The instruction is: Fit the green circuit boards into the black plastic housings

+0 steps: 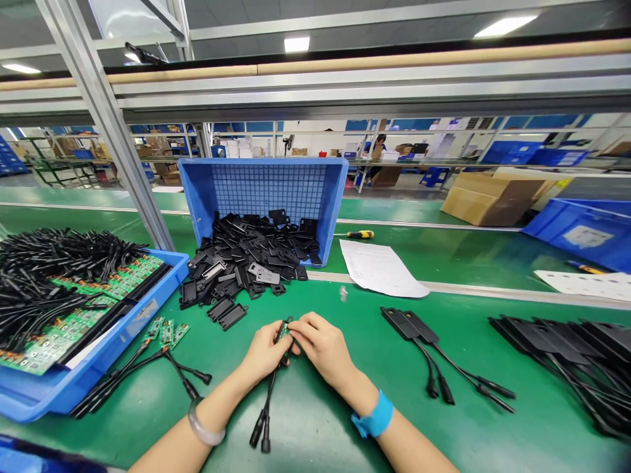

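My left hand [263, 355] is closed around a small green circuit board [284, 330], which seems to sit in a dark housing mostly hidden by the fingers. Two black cables [269, 401] hang from it toward me, with connectors at their ends. From the other side, my right hand [323, 347] pinches the same board near its upper end. Just left of my hands lie several loose circuit boards [167, 334] with black cables. Black plastic housings [233, 315] rest above my left hand.
A tipped blue bin [344, 197] spills black housings. At left stands a blue tray [148, 314] of wired boards. Cabled black units [407, 325] lie at right, with a larger pile [566, 345] beyond. A paper sheet [382, 269] and screwdriver [361, 234] lie behind; a metal post [118, 131] rises left.
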Tool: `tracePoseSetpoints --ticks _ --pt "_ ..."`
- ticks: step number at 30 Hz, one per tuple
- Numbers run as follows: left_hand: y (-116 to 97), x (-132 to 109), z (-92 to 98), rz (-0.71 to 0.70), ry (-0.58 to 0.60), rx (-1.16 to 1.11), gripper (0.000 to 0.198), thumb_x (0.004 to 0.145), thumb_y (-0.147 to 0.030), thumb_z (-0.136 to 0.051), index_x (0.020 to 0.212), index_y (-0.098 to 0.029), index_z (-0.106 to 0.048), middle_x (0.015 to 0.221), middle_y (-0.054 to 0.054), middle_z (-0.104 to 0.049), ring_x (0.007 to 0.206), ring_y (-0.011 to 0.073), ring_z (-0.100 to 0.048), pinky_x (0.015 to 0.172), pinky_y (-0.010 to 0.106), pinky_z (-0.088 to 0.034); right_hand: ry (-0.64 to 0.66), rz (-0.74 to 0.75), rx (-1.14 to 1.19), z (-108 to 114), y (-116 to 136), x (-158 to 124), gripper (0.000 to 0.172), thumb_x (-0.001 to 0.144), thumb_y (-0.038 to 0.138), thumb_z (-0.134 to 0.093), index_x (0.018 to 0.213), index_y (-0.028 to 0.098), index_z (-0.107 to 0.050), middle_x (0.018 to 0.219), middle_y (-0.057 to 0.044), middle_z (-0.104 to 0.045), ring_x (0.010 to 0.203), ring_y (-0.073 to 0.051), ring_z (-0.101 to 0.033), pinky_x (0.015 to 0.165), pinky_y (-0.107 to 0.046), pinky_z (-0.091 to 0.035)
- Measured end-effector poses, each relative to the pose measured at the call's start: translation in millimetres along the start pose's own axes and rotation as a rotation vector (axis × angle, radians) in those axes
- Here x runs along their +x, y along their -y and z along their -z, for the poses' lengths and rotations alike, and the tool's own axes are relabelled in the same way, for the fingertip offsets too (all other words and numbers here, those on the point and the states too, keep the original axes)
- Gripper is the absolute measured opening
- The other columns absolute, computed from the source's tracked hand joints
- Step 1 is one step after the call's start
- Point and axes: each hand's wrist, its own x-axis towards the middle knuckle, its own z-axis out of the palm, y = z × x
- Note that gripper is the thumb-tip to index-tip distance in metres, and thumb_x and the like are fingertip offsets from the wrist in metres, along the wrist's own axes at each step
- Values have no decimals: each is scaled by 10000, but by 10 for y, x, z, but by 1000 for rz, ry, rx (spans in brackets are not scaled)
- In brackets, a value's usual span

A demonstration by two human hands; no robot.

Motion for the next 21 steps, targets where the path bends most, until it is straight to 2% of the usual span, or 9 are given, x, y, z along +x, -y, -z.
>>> tracePoseSetpoints --ticks 4,9,15,21 --pt "28 -7 5 -30 11 163 110 799 -249 -461 784 -167 -534 665 -1 -652 438 89 -547 445 190 -428 23 84 -156 -15 -39 -1 284 982 256 -403 907 205 -672 770 -50 -592 689 -169 -539 611 -266 -426" --pt "5 -14 4 -35 30 291 117 802 -242 -435 786 -181 -534 678 -4 -682 449 109 -576 450 195 -416 35 56 -67 -36 -62 -3 247 971 237 -440 873 196 -663 774 -43 -630 720 -173 -566 647 -272 -449" --pt "-28 -37 -2 -49 37 350 128 799 -251 -424 786 -191 -536 684 0 -693 464 129 -586 463 210 -412 32 22 -20 -40 -92 -17 239 958 238 -471 826 190 -664 766 -43 -640 718 -177 -577 652 -280 -455" --pt "-18 -34 -7 -44 51 342 135 793 -250 -419 789 -195 -543 685 4 -695 452 131 -579 456 210 -408 134 37 -86 5 -78 21 233 957 194 -446 828 185 -639 779 -54 -612 747 -188 -550 650 -284 -450"
